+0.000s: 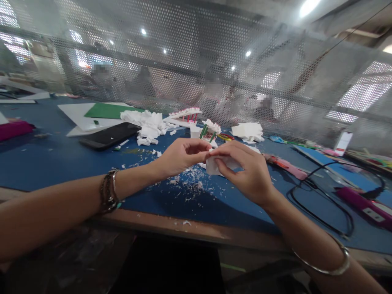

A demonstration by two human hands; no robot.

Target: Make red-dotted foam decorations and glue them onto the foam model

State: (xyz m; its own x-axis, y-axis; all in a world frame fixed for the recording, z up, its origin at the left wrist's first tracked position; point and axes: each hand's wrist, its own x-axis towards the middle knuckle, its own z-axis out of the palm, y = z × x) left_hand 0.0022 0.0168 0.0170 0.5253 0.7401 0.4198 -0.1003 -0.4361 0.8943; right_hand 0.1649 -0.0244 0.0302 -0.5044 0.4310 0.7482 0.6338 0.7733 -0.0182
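My left hand and my right hand meet above the blue tabletop. A small white piece of paper or tissue hangs from my right hand, pinched between thumb and fingers. My left thumb and forefinger close together at its upper left edge, where a tiny white bit seems to sit. Small white shreds lie scattered below the hands. Just behind them stands a small model with green posts and a white crumpled top. My right fingers partly cover whatever lies behind.
A black phone, crumpled white tissue and a green sheet are at the left. Behind stands a model with red posts. To the right are a pink tool, a black cable and a purple power strip.
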